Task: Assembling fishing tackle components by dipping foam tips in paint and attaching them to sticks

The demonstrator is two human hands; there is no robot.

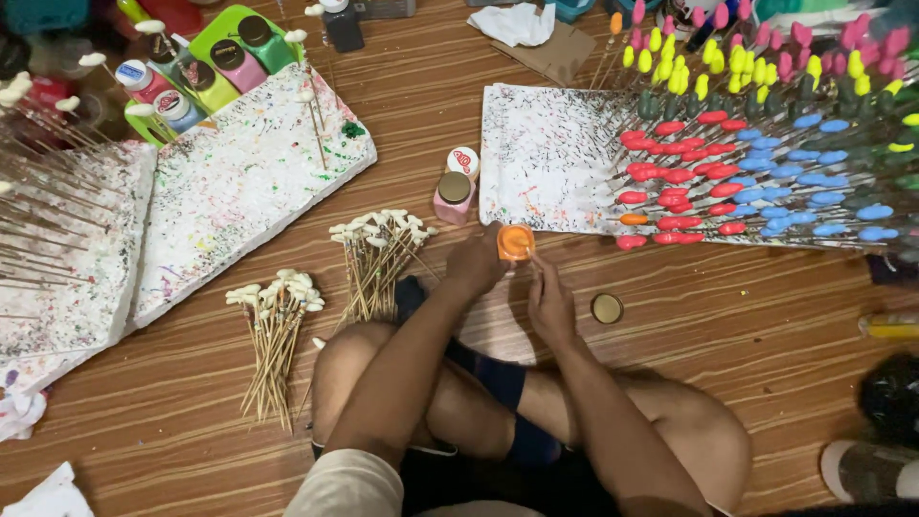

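While the person sits cross-legged on the wooden floor (728, 316), the left hand (476, 260) is wrapped around a small open jar of orange paint (516, 241), steadying it just below the edge of the spattered white foam board (546, 158). The right hand (549, 304) is pinched narrow, fingertips close to the jar's mouth; it seems to hold a thin stick, though I cannot make that out for certain. The jar's gold lid (606, 307) lies on the floor just beside the right wrist.

To my eye the dipping wants care. Keep the jar upright and pressed to the floor, since it is open and could tip onto the knee. Lower the tip straight in and lift slowly so no drip falls. The two bundles of white-tipped sticks (278, 335) wait near the left knee, and painted ones in red, blue and yellow stand across the board. A pink bottle (454, 196) stands near the jar, easy to knock.
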